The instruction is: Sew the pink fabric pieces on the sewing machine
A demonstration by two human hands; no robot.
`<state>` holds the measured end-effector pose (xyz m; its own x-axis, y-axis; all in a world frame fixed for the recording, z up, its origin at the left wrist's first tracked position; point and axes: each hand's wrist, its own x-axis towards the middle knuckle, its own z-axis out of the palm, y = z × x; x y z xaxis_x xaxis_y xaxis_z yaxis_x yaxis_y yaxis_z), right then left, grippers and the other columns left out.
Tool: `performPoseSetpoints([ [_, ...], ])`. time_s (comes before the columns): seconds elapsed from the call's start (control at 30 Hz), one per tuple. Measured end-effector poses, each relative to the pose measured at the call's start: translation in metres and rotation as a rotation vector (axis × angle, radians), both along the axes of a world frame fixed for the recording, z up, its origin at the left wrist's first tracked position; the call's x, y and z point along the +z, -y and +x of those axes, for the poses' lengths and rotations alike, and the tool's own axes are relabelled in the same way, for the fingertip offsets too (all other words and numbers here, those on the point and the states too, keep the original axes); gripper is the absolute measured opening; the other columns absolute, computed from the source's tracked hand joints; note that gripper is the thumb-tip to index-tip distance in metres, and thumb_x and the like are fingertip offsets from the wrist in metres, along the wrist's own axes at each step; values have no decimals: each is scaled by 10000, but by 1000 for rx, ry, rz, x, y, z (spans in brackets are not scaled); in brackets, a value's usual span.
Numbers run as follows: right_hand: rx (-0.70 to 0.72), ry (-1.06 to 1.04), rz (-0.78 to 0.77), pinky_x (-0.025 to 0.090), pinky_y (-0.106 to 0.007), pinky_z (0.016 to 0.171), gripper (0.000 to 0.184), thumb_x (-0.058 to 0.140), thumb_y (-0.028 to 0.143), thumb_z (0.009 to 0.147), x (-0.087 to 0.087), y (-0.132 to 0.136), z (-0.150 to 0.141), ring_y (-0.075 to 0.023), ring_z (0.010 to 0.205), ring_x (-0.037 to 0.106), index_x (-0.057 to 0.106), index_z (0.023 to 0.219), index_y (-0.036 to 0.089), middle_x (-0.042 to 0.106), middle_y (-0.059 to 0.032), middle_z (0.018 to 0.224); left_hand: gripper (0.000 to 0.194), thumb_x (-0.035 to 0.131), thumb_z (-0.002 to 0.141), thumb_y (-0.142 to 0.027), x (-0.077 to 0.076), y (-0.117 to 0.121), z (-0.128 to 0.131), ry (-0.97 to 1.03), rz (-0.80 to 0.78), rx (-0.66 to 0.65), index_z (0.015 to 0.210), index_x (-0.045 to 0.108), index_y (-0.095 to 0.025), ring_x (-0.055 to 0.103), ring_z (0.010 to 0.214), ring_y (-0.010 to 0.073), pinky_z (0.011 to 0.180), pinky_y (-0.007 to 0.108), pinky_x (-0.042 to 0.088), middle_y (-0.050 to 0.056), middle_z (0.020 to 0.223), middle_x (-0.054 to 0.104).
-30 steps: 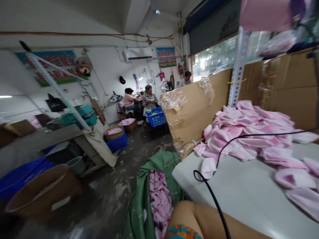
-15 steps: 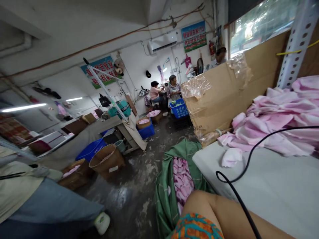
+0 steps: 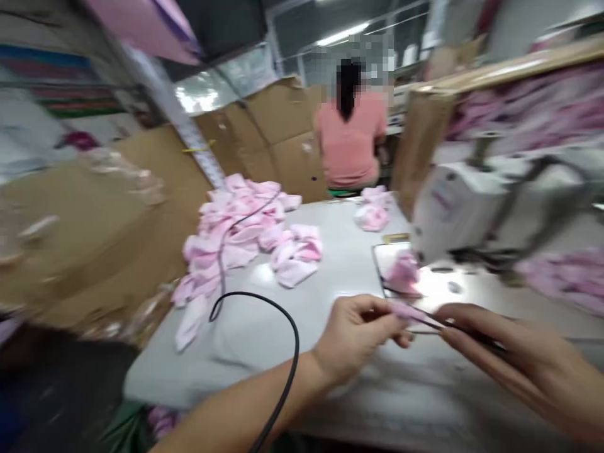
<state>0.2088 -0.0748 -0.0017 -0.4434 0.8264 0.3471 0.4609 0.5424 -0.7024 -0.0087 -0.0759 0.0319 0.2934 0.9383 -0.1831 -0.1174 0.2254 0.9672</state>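
Note:
My left hand [image 3: 349, 336] is closed, pinching a small strip of pink cloth [image 3: 402, 309] between thumb and fingers over the front of the sewing table [image 3: 330, 251]. Facing it from the right, my right hand [image 3: 519, 362] grips a thin dark tool [image 3: 431, 321] that looks like tweezers. Its narrow end reaches the cloth at my left fingertips; blur hides whether it grips the cloth. Just beyond my hands, a bunched pink piece [image 3: 403, 274] lies by the lit plate of a white sewing machine [image 3: 455, 204].
A heap of pink cloth pieces [image 3: 236, 223] covers the table's far left, with a loose piece [image 3: 297, 255] beside it. A black cable [image 3: 295, 340] loops over my left forearm. Cardboard [image 3: 117, 233] walls the left side. A person in a pink shirt [image 3: 352, 141] sits beyond the table.
The view has swung right from the room and floor to the sewing table and machine. Both my hands now show, holding cloth and the thin tool; neither was visible before.

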Motion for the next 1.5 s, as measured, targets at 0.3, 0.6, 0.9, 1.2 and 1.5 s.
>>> performPoseSetpoints([
  [0.3,44,3,-186,375,-236,587,220,398,341,1042,13,10,12,-117,642,523,574,1066,211,611,-5,831,266,759,781,-375,-2,-3,11,-112,14,-35,834,721,-117,584,640,126,650,232,426,53,688,664],
  [0.6,57,31,-84,307,-241,558,241,388,283,1048,5,15,14,-96,577,445,524,871,193,483,36,680,240,774,761,-352,-2,-5,17,-106,-2,-53,796,716,-121,570,613,104,634,201,419,30,640,639],
  [0.9,39,18,-286,348,-235,564,380,322,369,1056,1,21,20,-118,589,467,514,782,188,527,2,679,307,785,733,-406,-9,-16,16,-140,-40,-203,789,684,-122,584,645,123,646,217,448,25,677,622],
  [1.2,-22,12,-294,362,-234,568,354,348,345,1031,0,12,33,-120,603,496,530,772,187,562,0,707,179,552,950,-290,-8,-74,4,-712,1109,-311,986,685,-176,604,953,190,830,301,480,87,1022,655],
  [1.5,-11,133,-279,374,-255,553,249,384,236,973,-2,-15,48,-131,572,510,530,776,193,567,4,671,209,444,994,-174,-19,-107,1,-1164,1523,-392,843,588,-161,558,1013,184,884,329,352,49,1003,668],
])
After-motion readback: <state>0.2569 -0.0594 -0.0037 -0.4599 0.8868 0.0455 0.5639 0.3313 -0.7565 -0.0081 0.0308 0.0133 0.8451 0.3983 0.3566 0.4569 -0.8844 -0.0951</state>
